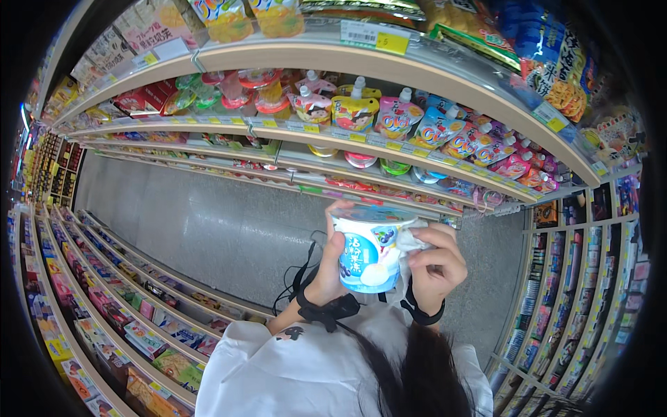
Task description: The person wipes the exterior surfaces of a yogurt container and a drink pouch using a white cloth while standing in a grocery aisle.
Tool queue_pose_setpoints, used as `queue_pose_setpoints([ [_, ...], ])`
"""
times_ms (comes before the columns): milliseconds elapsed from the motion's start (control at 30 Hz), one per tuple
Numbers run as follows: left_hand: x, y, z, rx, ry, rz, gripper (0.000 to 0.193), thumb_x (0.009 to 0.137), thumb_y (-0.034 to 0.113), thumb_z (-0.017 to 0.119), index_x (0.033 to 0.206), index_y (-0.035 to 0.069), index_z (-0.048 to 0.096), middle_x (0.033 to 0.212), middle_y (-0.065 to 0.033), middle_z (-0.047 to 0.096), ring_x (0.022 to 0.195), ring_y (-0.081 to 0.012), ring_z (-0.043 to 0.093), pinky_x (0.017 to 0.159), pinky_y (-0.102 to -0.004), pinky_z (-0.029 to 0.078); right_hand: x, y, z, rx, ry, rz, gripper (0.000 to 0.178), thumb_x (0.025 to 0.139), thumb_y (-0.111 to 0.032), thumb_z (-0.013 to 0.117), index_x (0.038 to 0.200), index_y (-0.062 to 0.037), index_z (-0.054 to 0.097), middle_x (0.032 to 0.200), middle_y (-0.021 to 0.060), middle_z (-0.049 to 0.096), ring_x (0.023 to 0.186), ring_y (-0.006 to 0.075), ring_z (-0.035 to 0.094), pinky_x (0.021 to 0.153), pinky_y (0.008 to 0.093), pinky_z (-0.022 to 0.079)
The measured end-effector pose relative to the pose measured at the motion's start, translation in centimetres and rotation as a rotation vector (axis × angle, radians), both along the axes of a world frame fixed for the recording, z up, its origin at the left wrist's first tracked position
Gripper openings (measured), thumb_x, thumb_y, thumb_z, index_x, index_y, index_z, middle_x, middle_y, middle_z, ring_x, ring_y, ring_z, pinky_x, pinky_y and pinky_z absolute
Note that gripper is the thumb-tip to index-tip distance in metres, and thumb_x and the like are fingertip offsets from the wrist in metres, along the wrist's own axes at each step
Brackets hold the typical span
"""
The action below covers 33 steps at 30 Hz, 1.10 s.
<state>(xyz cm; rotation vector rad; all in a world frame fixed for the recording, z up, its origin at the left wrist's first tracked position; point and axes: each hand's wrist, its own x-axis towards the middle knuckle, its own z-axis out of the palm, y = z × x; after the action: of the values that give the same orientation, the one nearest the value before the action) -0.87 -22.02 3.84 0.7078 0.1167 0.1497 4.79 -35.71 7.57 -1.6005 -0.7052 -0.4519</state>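
Upright in front of my chest is a blue-and-white jelly cup (367, 257) with a printed fruit design and a flat lid. My left hand (328, 260) grips its left side, the thumb on the wall and the fingers reaching up behind the rim. A crumpled white cloth or tissue (415, 238) is pinched in my right hand (439, 263), pressed against the cup's right side near the rim. Black straps circle both wrists.
Beyond the cup, a shelf (278, 134) holds several spouted jelly pouches (356, 110), with snack bags (549, 62) above. Shelving with boxed goods (146, 337) lines the left side of the grey aisle floor (187, 215); another packed rack (570, 278) stands at right.
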Motion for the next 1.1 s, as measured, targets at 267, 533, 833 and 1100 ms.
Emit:
queue_pose_setpoints([
  [267, 0.5, 1.8, -0.2, -0.014, -0.04, 0.114, 0.06, 0.089, 0.052, 0.045, 0.132, 0.014, 0.027, 0.127, -0.0207, 0.044, 0.116, -0.0323, 0.05, 0.097, -0.0428, 0.043, -0.7, 1.1, -0.7, -0.183, -0.107, 0.335, 0.017, 0.061, 0.0, 0.073, 0.071, -0.012, 0.067, 0.095, 0.004, 0.07, 0.08, 0.022, 0.057, 0.073, 0.0298, 0.048],
  [533, 0.1, 2.3, 0.5, -0.029, -0.068, 0.168, 0.063, 0.087, 0.048, 0.051, 0.131, 0.011, 0.026, 0.122, -0.0178, 0.044, 0.113, -0.0299, 0.049, 0.095, -0.0397, 0.043, 1.0, 2.4, 1.5, -0.19, -0.251, 0.256, 0.014, 0.06, 0.002, 0.068, 0.07, -0.0074, 0.066, 0.096, 0.0071, 0.07, 0.079, 0.0225, 0.058, 0.069, 0.0297, 0.049],
  [833, -1.3, 3.2, -0.1, -0.028, -0.036, 0.124, 0.06, 0.088, 0.05, 0.048, 0.129, 0.01, 0.028, 0.121, -0.0173, 0.044, 0.112, -0.0295, 0.05, 0.094, -0.0399, 0.043, 1.9, 2.6, 1.5, -0.234, -0.333, 0.279, 0.015, 0.06, -0.002, 0.07, 0.073, -0.0075, 0.067, 0.096, 0.0086, 0.069, 0.079, 0.0216, 0.059, 0.067, 0.0291, 0.049],
  [1100, -1.4, 4.9, -0.3, -0.023, 0.007, 0.188, 0.059, 0.09, 0.051, 0.043, 0.128, 0.009, 0.031, 0.119, -0.0182, 0.047, 0.11, -0.0292, 0.054, 0.093, -0.0397, 0.046, -1.5, 3.0, -0.9, -0.15, -0.169, 0.545, 0.011, 0.061, -0.002, 0.071, 0.07, -0.0074, 0.068, 0.097, 0.0087, 0.069, 0.078, 0.0214, 0.059, 0.067, 0.0285, 0.05],
])
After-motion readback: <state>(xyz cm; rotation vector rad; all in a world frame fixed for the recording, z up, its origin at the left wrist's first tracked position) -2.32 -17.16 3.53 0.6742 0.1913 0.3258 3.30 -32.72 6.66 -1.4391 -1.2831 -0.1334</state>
